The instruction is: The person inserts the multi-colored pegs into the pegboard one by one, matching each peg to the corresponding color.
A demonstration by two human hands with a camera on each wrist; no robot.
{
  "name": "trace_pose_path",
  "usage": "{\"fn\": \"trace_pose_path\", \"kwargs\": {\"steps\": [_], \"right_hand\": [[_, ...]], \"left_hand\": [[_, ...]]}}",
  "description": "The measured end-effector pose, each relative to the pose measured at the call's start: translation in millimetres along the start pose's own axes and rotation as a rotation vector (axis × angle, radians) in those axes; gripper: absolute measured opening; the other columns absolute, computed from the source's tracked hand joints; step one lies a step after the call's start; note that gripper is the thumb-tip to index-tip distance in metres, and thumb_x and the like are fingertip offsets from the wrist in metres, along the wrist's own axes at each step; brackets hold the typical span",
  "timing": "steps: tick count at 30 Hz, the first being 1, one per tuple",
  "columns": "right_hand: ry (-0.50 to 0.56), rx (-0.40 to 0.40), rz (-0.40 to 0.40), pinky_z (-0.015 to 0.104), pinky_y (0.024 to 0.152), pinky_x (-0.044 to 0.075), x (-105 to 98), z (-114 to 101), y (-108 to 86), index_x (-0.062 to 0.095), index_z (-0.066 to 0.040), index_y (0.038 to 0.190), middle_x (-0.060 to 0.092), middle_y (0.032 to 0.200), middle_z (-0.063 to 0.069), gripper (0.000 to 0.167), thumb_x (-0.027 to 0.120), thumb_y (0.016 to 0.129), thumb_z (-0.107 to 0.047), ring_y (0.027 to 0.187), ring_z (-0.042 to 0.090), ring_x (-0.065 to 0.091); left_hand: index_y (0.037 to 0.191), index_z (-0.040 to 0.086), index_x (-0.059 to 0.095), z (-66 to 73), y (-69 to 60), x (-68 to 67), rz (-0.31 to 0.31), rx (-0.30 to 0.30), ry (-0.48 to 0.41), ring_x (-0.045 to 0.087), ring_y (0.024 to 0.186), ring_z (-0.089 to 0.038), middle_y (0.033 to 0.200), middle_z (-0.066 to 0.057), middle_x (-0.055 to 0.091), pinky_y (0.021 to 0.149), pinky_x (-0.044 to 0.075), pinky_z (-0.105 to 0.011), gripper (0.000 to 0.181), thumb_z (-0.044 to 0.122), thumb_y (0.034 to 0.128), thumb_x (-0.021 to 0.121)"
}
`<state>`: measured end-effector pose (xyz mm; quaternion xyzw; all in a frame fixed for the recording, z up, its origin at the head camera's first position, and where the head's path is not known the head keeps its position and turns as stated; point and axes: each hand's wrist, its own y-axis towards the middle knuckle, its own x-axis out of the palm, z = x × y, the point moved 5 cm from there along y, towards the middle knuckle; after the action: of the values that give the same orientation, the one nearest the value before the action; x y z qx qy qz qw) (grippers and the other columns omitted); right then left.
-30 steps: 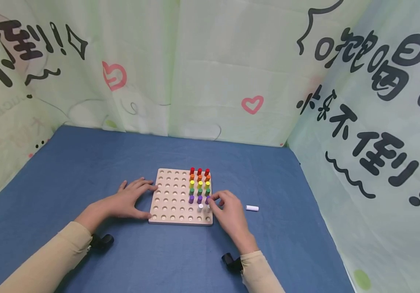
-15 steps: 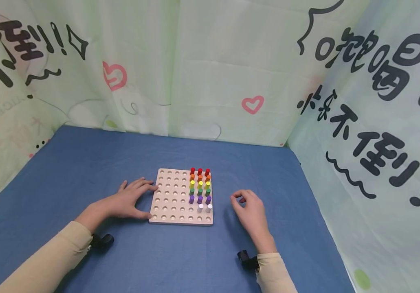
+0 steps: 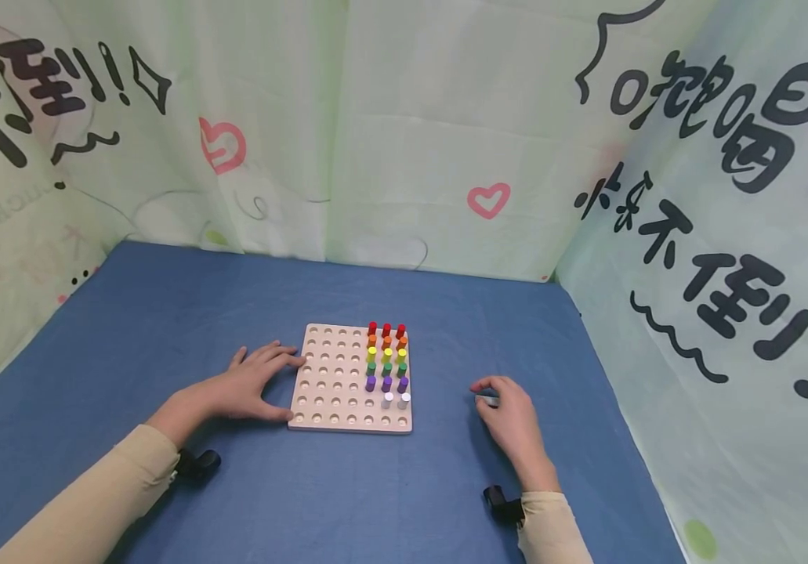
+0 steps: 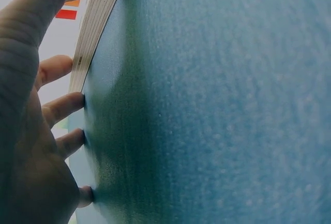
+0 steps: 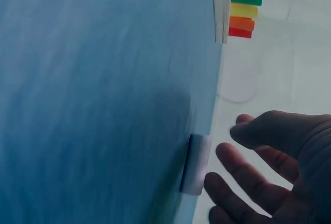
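A square wooden pegboard [image 3: 344,411] lies on the blue cloth, with coloured pegs standing in columns on its right side: red, orange, yellow, green [image 3: 386,370] and purple, three of each, and two white ones [image 3: 388,400]. At its left edge my left hand [image 3: 251,388] rests, thumb and forefinger touching the board, fingers spread. To the right of the board, one loose white peg [image 5: 195,164] lies on its side. My right hand [image 3: 514,421] hovers over that peg with relaxed, parted fingers; it is partly hidden in the head view. A fingertip is close to it; contact cannot be made out.
Blue cloth [image 3: 347,501] covers the table. Pale curtains [image 3: 404,141] with black writing and pink hearts rise at the back and both sides. Each wrist carries a small black camera [image 3: 199,465].
My right hand has left the white peg at the board's right edge and moved right to the loose white peg. The left hand stays on the board's edge.
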<state>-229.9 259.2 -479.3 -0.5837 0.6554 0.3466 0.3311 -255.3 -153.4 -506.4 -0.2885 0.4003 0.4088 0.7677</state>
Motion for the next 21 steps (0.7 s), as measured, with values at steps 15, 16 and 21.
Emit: {"fn": "trace_pose_path", "kwargs": {"steps": [15, 16, 21], "right_hand": [[-0.029, -0.006, -0.07, 0.052, 0.086, 0.051, 1.5, 8.8, -4.0, 0.077, -0.01, 0.114, 0.07, 0.113, 0.014, 0.022, 0.069, 0.094, -0.007, 0.097, 0.03, 0.063], [-0.025, -0.002, -0.073, 0.05, 0.085, 0.051, 1.8, 8.8, -4.2, 0.077, -0.01, 0.114, 0.07, 0.112, 0.014, 0.021, 0.069, 0.094, -0.007, 0.095, 0.029, 0.062], [-0.006, 0.012, -0.052, 0.04, 0.076, 0.047, 1.9, 7.3, -3.3, 0.077, -0.012, 0.111, 0.071, 0.108, 0.01, 0.021, 0.067, 0.093, -0.007, 0.085, 0.022, 0.058]], "left_hand": [[0.153, 0.02, 0.048, -1.5, 1.4, 1.0, 0.006, 0.003, 0.004, 0.021, 0.155, -0.047, 0.163, -0.017, 0.037, 0.113, 0.003, -0.082, 0.09, 0.063, 0.0806, 0.079], [0.154, 0.02, 0.048, -1.6, 1.4, 1.1, 0.005, 0.001, 0.005, 0.021, 0.155, -0.047, 0.163, -0.017, 0.037, 0.113, 0.003, -0.082, 0.09, 0.063, 0.0806, 0.079], [0.154, 0.022, 0.047, -2.6, 2.1, 1.8, 0.0, -0.002, 0.002, 0.019, 0.156, -0.046, 0.164, -0.016, 0.036, 0.113, 0.003, -0.081, 0.091, 0.065, 0.0803, 0.079]]}}
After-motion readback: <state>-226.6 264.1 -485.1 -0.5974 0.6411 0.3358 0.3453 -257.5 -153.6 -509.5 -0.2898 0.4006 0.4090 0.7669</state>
